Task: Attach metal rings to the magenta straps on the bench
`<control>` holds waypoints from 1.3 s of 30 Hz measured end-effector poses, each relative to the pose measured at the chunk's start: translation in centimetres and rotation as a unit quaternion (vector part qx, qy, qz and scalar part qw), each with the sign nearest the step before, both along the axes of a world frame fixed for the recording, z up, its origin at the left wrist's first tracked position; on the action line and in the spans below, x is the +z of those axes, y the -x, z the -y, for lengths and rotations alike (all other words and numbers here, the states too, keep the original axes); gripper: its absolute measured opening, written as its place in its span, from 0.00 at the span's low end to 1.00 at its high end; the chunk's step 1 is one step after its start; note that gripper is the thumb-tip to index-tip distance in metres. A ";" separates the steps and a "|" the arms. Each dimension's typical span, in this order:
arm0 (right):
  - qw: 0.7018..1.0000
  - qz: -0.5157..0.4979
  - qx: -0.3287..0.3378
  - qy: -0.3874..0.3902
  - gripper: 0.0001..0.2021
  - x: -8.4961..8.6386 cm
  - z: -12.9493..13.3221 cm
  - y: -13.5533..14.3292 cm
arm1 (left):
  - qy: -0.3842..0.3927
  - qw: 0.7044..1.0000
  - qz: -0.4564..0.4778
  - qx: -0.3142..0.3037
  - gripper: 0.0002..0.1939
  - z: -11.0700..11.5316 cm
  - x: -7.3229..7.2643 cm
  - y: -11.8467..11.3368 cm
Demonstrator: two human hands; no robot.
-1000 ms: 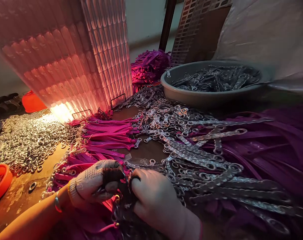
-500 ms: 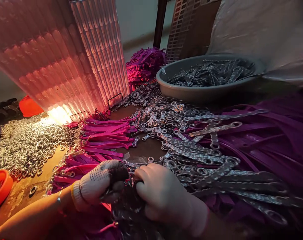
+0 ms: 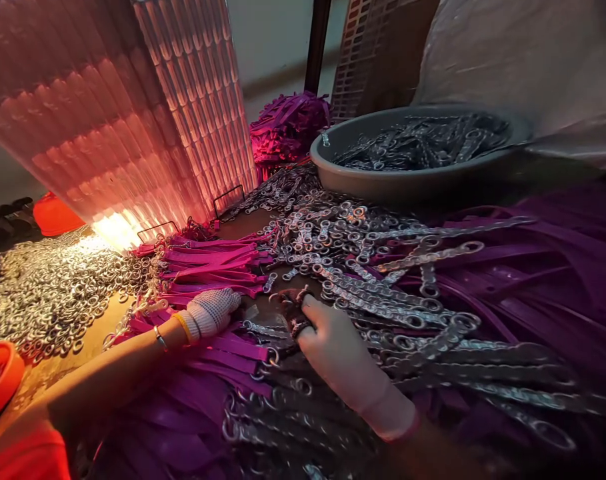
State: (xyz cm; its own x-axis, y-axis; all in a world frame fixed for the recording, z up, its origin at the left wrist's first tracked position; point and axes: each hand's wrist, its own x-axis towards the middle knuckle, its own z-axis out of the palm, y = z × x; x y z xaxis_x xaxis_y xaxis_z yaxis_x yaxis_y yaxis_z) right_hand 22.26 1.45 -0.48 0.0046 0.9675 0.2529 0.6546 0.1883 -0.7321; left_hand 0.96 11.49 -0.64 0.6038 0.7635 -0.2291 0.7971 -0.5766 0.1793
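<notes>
Near magenta straps (image 3: 243, 347), two gloved hands (image 3: 211, 315) (image 3: 333, 343); both grips unclear; one grey basin (image 3: 407, 179) behind.

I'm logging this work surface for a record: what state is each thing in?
Left hand: gloved, grip hidden
Right hand: gloved, curled, grip unclear
Pink straps: laid roughly side by side
Small metal rings: loosely heaped
Gray basin: upright, holding piled metal strips
Front orange bowl: upright, contents unclear
Ribbed panels: standing, brightly lit at base

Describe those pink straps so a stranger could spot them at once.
Start at the tall, ribbed panel on the left. Below its foot, just beyond the left hand, pink straps lie side by side. They look brighter than the purple straps at right.
</notes>
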 end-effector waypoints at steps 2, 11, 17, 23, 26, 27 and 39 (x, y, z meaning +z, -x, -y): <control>0.999 0.003 0.040 -0.007 0.18 0.1 0.2 0.5 | -0.007 1.000 0.015 0.009 0.09 0.6 0.8 -0.1; 0.980 0.191 0.061 -0.020 0.11 2.7 2.7 2.9 | 0.325 0.816 0.400 0.261 0.13 7.9 7.0 -0.5; 0.959 0.273 0.075 -0.013 0.12 3.6 3.2 4.3 | 0.354 0.802 0.395 0.275 0.19 10.3 6.9 -0.7; 0.954 0.283 0.047 -0.086 0.10 2.7 3.9 4.5 | 0.113 0.938 0.311 0.102 0.07 11.1 6.0 0.1; 0.955 0.282 0.049 -0.078 0.12 3.0 3.9 4.6 | 0.210 0.913 0.329 0.120 0.09 10.9 4.9 0.6; 0.956 0.281 0.057 -0.055 0.14 3.3 3.8 4.6 | 0.239 0.896 0.342 0.150 0.09 10.8 4.6 0.7; 0.934 0.314 0.123 0.121 0.12 4.6 3.4 4.8 | 0.187 0.905 0.332 0.189 0.12 11.5 3.4 0.5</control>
